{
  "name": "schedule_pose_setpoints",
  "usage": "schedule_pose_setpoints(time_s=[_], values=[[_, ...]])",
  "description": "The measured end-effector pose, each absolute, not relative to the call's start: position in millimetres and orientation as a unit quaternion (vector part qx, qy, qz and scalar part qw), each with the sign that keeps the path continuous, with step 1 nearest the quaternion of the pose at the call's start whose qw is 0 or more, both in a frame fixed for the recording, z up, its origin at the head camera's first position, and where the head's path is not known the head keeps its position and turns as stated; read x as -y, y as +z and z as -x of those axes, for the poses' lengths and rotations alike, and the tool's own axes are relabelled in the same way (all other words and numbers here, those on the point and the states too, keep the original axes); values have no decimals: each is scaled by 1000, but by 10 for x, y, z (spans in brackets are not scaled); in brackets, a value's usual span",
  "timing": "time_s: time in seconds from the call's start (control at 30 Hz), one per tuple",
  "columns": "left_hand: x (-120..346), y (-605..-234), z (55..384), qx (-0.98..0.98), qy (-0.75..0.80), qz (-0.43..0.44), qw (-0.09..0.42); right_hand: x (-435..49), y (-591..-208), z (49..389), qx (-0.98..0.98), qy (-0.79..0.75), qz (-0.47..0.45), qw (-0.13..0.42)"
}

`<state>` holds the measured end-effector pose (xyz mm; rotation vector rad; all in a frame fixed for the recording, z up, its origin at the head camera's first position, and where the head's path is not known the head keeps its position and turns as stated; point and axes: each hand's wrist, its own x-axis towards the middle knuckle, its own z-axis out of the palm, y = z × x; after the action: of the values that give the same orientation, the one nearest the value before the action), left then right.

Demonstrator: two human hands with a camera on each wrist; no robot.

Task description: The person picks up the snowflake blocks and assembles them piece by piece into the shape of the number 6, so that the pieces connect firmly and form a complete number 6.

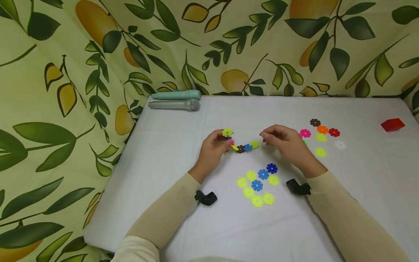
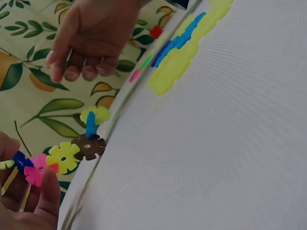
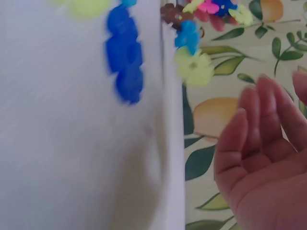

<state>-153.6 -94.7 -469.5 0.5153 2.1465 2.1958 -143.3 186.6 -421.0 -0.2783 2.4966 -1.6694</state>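
My left hand [image 1: 211, 152] pinches one end of a chain of notched plastic discs. In the left wrist view, the chain runs from a dark blue disc [image 2: 21, 161] and a pink disc [image 2: 34, 171] by the thumb through a yellow disc [image 2: 64, 158], a brown disc [image 2: 89, 146] and a light blue disc [image 2: 91, 124] to a yellow end disc [image 2: 98, 115]. Just right of that free end, my right hand [image 1: 286, 143] is held up with loosely bent fingers. Its palm [image 3: 268, 187] holds nothing in the right wrist view.
Loose yellow discs [image 1: 257, 201] and blue discs [image 1: 257, 185] lie on the white table [image 1: 157, 156] in front of me. Mixed-colour discs [image 1: 322, 129] lie beyond my right hand, with a red block [image 1: 392, 124] farther right. Two microphones [image 1: 173, 105] rest at the back left.
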Motion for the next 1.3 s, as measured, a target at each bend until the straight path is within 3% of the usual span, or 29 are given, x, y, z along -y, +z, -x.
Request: schedule_pose_setpoints(time_s=[0.2,0.37,0.53,0.77,1.3], values=[[992,-4703,1584,-628,768,-109,58,-1996,-4285,1377,-857,-483,112,141],[999,-4706,1589,-579,808,-83,66,-2131,-4337,1327,-873,-407,188,190],[986,-4712,1593,-584,806,-85,47,-2249,-4341,1321,-876,-369,248,189],[969,-4715,1584,-584,810,-57,28,-2254,-4349,1325,-872,-365,256,199],[972,-4717,1579,-609,788,-73,54,-2179,-4347,1298,-880,-357,247,192]])
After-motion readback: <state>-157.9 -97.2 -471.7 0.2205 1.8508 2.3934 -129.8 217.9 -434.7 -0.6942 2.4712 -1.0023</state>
